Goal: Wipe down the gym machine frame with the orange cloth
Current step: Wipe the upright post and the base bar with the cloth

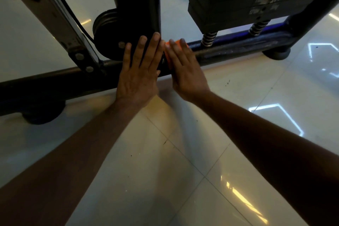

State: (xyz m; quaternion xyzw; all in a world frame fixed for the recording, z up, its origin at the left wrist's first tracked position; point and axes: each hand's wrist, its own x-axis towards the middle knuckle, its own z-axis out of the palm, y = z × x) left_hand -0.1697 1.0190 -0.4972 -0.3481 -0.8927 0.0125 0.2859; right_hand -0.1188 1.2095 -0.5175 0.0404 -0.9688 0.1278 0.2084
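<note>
wiping the base bar (229,52) at frame centre, our flat right hand (185,71) presses the orange cloth (176,44); left hand (139,71) braces, fingers straight. next, we judge, slide the cloth rightward.

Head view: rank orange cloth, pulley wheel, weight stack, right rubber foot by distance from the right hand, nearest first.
From the right hand:
1. Orange cloth: under its fingers, on the base bar.
2. Pulley wheel: to its left, behind the upright.
3. Weight stack: up and right, on the springs.
4. Right rubber foot: far right, under the bar.
</note>
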